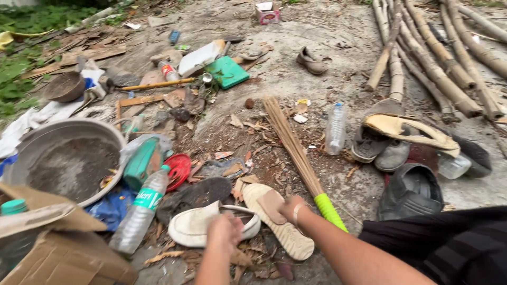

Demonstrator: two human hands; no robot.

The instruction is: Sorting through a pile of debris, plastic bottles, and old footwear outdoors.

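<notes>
In the head view, the person's left hand (224, 232) is hovering over a cream slip-on shoe (198, 226) lying at about 6 o'clock on the littered ground (327, 68); the hand is blurred, its fingers curled together, and I cannot tell whether they are touching the shoe. The right hand (292, 207) is resting just beside it toward 3 o'clock, fingers closing on the tan upturned sole of a sandal (277, 227) that is lying next to the shoe. A stick broom (293, 145) with a bright green handle (329, 211) is lying diagonally, its handle end just beside the right wrist. A clear plastic bottle with a green label (141, 211) is lying toward 9 o'clock of the shoe, beside a large metal basin (66, 158). A pile of worn dark shoes (412, 158) is sitting toward 3 o'clock, with bamboo poles (438, 58) toward 1 o'clock.
</notes>
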